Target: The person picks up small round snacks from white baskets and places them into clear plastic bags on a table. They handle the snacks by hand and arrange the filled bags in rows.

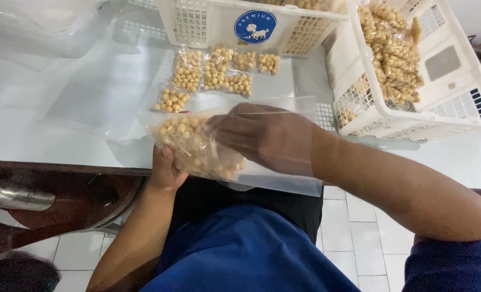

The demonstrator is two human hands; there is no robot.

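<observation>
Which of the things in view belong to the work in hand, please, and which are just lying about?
In hand:
- large clear bag of small yellow balls
- left hand under the bag
- right hand inside the bag

Lying about:
- small filled packets on the table
- white basket of packets
- second white basket behind
- loose clear plastic

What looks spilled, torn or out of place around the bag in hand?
Nothing stands out. The right hand is inside the clear bag, the left hand supports it; small filled packets lie unspilled on the table.
</observation>
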